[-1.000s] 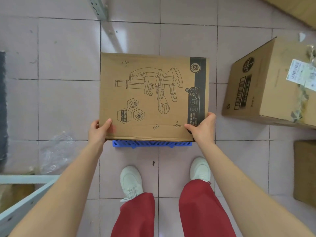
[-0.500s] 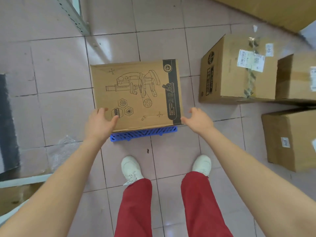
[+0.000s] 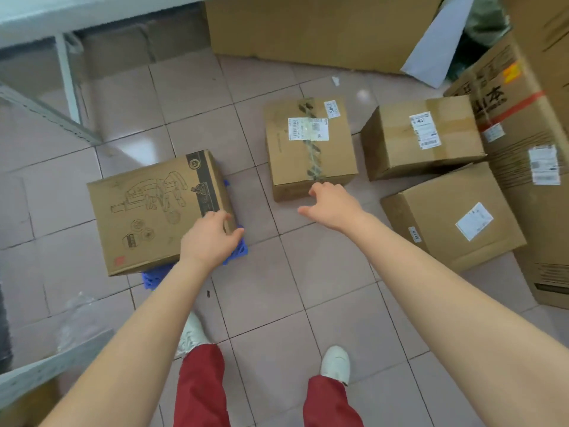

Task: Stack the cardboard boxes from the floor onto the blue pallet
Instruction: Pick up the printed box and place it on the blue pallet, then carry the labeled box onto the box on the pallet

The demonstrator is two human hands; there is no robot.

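Note:
A flat cardboard box printed with a microscope drawing (image 3: 154,211) lies on the blue pallet (image 3: 238,252), which shows only at the box's near and right edges. My left hand (image 3: 209,238) hovers over the box's near right corner with fingers apart, holding nothing. My right hand (image 3: 334,204) is open in the air, just in front of a taped cardboard box with a white label (image 3: 308,146) that stands on the floor. Two more labelled boxes sit on the floor to the right, one further back (image 3: 421,135) and one nearer (image 3: 455,214).
A tall stack of large cartons (image 3: 529,149) fills the right edge. Flattened cardboard (image 3: 308,29) leans along the back. Metal shelf frames stand at the upper left (image 3: 67,78) and lower left (image 3: 46,365). Clear plastic film (image 3: 77,315) lies on the tiles. My feet stand below.
Both hands have let go of the microscope box, which now rests on the pallet. My view has swung right, and my right hand has moved toward the taped box.

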